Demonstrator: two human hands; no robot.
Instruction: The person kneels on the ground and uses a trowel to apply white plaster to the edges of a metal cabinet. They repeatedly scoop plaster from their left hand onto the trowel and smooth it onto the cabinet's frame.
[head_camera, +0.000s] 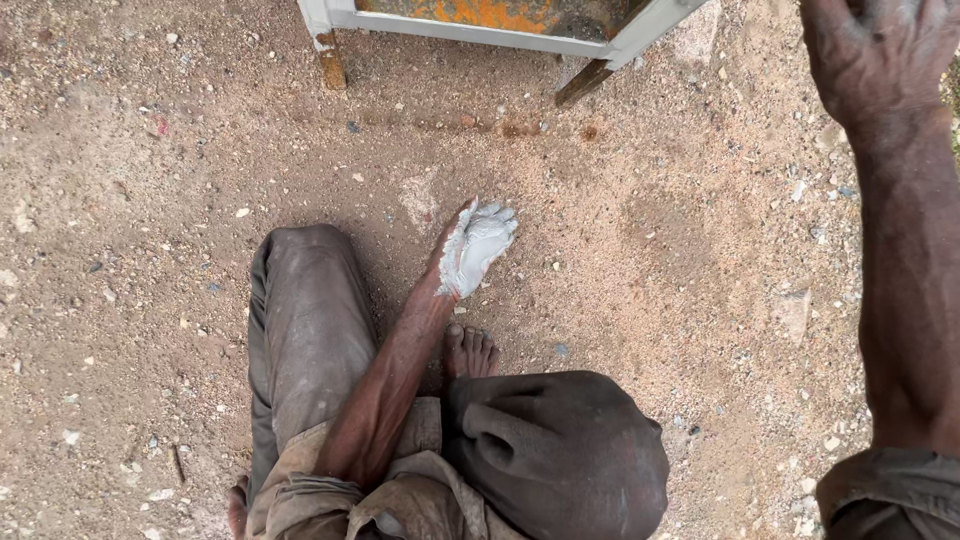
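Head view, looking straight down at sandy, pebbled ground (150, 200). My left hand (474, 248) reaches forward past the bent left knee (305, 300), palm up and fingers lying together, cupped under a lump of pale grey paste (482, 240) that coats the palm and fingertips; the hand cradles the paste and does not pinch it, and it hangs just above the sand, between the knee and the frame ahead. My right hand (880, 50) is raised at the upper right corner of the view, its back toward the camera, dusted with the same grey; its fingers are cut off by the frame edge, so I cannot tell whether they are spread or curled, and nothing shows in it. Ahead stands the lower edge of a white-painted metal frame (480, 25) with a rusted orange panel and rusty legs, well apart from the left hand. A bare foot (470, 352) rests on the sand just behind the left wrist, and the right knee (560, 450) in dark, worn trousers fills the lower centre. I judge the paste to be wet, soft and fairly dense: it would smear and slump, not hold an edge, so it is best carried from below in a hollowed palm, kept level, since gripping it from the sides would squeeze it out between the fingers.
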